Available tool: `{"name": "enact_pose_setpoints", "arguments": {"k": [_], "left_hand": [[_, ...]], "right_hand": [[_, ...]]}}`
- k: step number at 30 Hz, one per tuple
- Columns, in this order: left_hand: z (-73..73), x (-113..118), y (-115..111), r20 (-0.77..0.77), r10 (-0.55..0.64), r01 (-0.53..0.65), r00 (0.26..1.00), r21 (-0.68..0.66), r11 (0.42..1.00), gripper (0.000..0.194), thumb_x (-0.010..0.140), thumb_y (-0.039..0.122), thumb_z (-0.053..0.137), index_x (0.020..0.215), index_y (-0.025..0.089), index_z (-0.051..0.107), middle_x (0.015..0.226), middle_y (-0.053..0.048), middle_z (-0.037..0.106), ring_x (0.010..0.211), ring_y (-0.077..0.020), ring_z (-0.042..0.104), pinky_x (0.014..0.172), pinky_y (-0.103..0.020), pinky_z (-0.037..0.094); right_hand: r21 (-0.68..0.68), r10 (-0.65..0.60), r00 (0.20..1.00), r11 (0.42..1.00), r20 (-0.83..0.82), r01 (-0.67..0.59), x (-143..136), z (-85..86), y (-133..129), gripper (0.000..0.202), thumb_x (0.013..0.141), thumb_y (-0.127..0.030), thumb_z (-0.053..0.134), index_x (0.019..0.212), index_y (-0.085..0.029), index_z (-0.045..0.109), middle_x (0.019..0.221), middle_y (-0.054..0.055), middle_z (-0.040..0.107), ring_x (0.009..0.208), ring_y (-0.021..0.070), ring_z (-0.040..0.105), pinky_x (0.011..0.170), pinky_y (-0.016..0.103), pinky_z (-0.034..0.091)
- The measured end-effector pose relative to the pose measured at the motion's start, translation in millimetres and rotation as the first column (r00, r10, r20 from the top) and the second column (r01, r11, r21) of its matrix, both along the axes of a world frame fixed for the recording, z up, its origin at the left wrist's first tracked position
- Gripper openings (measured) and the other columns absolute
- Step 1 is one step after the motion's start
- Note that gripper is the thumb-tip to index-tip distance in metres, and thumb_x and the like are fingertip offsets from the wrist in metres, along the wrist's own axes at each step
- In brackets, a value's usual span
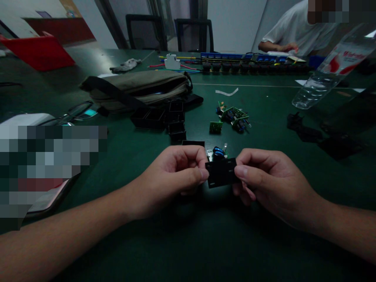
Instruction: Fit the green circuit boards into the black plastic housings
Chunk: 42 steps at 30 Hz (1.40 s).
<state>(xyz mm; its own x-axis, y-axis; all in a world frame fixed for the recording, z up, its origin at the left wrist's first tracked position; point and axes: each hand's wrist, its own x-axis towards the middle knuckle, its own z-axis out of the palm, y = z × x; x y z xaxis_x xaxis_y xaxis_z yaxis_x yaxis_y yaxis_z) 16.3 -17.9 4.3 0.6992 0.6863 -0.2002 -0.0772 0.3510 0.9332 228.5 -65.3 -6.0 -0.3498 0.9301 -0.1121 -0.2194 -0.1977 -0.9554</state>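
Between my two hands is a flat black plastic panel (221,173) with a few small slots, tilted toward me. My left hand (179,168) pinches its left edge between thumb and fingers. At the right edge, my right hand (264,178) grips it the same way. Just behind the panel shows a small circuit board with a blue-wound coil (219,152); whether it touches the panel I cannot tell. A black box (193,143) is partly hidden behind my left hand. Farther off lie a small green circuit board (216,127) and a pile of circuit boards (235,117).
Several black plastic boxes (176,129) stand by an olive bag (141,86). A clear water bottle (320,82) leans at the right, near black scraps (305,129). Glasses (79,111) lie left. A long row of wired modules (249,64) stretches before a seated person (296,31).
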Motion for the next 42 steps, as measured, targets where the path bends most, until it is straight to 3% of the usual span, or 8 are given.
{"name": "enact_pose_setpoints", "arguments": {"k": [11,26,42], "left_hand": [[2.3,-4.5,-0.7,-0.027,-0.052,0.054,0.998,0.102,0.993,0.023,0.081,0.028,0.072,0.074,0.014,0.055,0.062,0.005,0.047,0.055,-0.0049,0.038,0.048,-0.015,0.029],[4.1,-4.1,-0.2,-0.068,-0.071,0.082,0.995,0.168,0.982,0.018,0.083,0.024,0.070,0.074,0.014,0.057,0.063,0.004,0.050,0.055,-0.0051,0.041,0.049,-0.014,0.031],[-0.1,-1.9,0.0,0.006,-0.032,0.031,0.999,0.037,0.999,0.019,0.082,0.024,0.067,0.074,0.015,0.053,0.060,0.006,0.041,0.051,-0.0045,0.032,0.046,-0.016,0.023]], "right_hand": [[0.008,0.016,1.000,1.000,0.022,-0.016,0.8,0.0,0.3,0.018,0.095,-0.026,0.062,0.081,-0.016,0.065,0.064,-0.002,0.064,0.051,0.0048,0.055,0.049,0.014,0.043],[0.005,0.016,0.998,1.000,0.063,-0.017,2.5,1.2,-0.1,0.009,0.088,-0.016,0.067,0.080,-0.016,0.064,0.065,-0.003,0.065,0.051,0.0044,0.055,0.048,0.013,0.044],[0.030,0.028,0.999,0.999,0.028,-0.029,2.2,1.0,-1.6,0.018,0.091,-0.022,0.065,0.075,-0.017,0.059,0.062,-0.005,0.063,0.051,0.0053,0.054,0.048,0.016,0.042]]}}
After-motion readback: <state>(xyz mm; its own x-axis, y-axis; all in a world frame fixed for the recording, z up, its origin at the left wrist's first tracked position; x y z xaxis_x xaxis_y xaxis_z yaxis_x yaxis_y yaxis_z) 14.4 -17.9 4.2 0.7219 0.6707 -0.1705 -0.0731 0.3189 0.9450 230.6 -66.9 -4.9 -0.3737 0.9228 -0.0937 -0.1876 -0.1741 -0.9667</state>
